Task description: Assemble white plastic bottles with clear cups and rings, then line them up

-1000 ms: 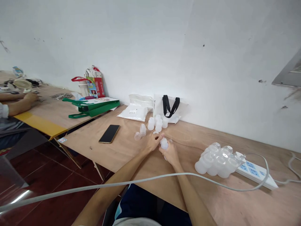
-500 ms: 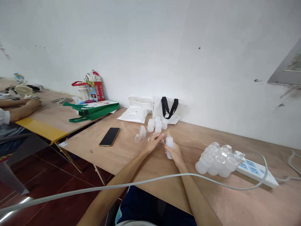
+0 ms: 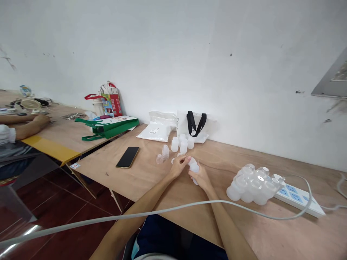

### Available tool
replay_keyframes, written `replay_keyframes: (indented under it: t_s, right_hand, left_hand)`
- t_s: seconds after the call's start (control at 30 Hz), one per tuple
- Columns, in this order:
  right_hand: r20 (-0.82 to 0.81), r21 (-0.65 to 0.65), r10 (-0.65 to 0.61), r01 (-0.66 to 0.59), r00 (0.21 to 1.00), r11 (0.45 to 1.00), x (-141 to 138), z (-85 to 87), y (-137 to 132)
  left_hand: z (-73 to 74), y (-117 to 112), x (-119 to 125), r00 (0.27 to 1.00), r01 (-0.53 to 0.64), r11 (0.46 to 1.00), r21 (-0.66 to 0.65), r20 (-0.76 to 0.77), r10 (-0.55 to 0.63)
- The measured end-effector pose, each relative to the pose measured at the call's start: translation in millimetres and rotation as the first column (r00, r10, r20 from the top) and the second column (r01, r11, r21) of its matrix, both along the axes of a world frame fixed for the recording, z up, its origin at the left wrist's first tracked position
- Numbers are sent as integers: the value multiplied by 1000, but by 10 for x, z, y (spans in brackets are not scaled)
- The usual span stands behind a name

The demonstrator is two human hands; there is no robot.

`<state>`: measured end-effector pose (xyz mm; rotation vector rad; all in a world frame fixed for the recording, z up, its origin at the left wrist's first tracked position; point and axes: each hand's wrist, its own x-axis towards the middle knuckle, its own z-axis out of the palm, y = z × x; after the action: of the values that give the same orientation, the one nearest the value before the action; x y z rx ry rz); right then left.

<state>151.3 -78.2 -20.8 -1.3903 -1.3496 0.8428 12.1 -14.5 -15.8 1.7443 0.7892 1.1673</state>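
My right hand is wrapped round a small white plastic bottle held just above the wooden table. My left hand is at the bottle's top, fingertips pinched on a small part there that I cannot make out. Just beyond my hands stand several more small white bottles, a capped one and a loose clear cap. To the right lies a clear pack of empty bottles.
A black phone lies left of my hands. White bags and a black-handled tote lean at the wall. A white power strip and its cable run at right. Another person's arm rests on the left table by green bags.
My hands with the bottle shifted slightly right and back, and the left fingers closed onto the bottle's top. The view drifted a little.
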Motion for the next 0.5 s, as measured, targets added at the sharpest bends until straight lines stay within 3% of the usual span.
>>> replay_keyframes:
  t_s: [0.2, 0.27, 0.5]
  right_hand:
    - [-24, 59, 78, -77, 997, 995, -25, 21, -45]
    - [-10, 55, 68, -68, 998, 996, -25, 10, -46]
    - [6, 61, 48, -48, 999, 997, -29, -21, -24]
  left_hand:
    - [-30, -27, 28, 974, 225, 955, -194, 56, -218]
    - [-34, -12, 33, 964, 267, 950, -164, 43, -264]
    - [44, 5, -5, 966, 256, 966, 25, 8, -257]
